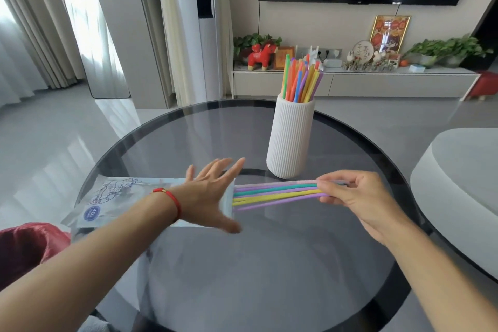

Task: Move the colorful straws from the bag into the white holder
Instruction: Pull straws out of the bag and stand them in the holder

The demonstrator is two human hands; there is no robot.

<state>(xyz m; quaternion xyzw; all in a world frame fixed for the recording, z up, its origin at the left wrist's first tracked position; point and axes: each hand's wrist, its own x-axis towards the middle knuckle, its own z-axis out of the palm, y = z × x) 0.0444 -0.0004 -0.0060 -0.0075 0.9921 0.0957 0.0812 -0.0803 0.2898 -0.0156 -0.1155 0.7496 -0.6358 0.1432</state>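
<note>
Now right hand pinches straws, far ends inside bag.

The bag's mouth was covered by the left hand, the straws' inner ends were hidden there, and their outer tips were concealed by the right hand.

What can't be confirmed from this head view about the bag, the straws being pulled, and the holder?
- Bag: its mouth and any straws left inside are hidden under the left hand.
- Pulled straws: their right ends are covered by the right hand, so the exact count in its grip is unclear.
- White holder: opaque wall hides the lower ends of the standing straws.
- Bag print: too small and blurred to read.
</note>
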